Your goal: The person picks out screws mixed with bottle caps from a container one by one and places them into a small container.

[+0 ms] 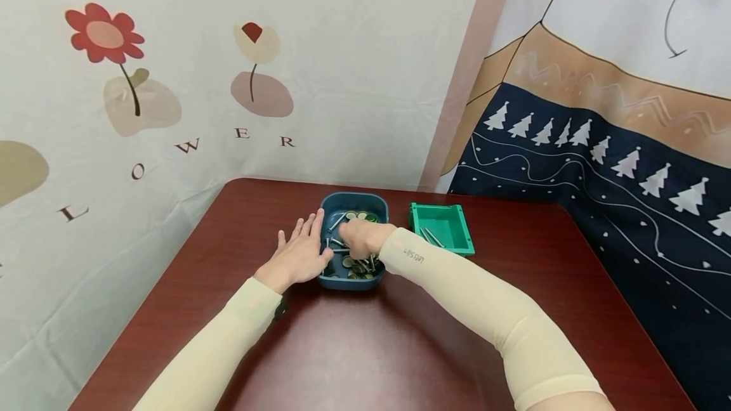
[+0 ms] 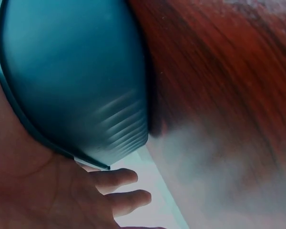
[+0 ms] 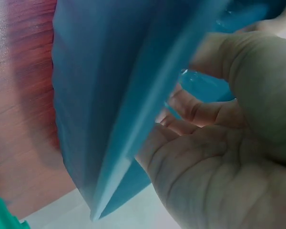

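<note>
A dark blue plastic bin (image 1: 349,285) holds long thin metal pieces like nails or screws (image 1: 338,221) and several round, coin-like discs (image 1: 348,262). My left hand (image 1: 297,257) rests along the bin's left rim, its fingers straight and the thumb over the edge. In the left wrist view the palm lies against the rim. My right hand (image 1: 364,238) reaches down inside the bin over the metal pieces. Its fingers bend below the rim in the right wrist view; the fingertips are partly hidden, and I cannot tell whether they pinch anything.
Just right of the bin stands a green tray (image 1: 454,227) with a few thin metal pieces (image 1: 432,237) in it. Both containers are on a dark red wooden table (image 1: 365,347), near its far edge. A printed cloth (image 1: 354,81) hangs behind.
</note>
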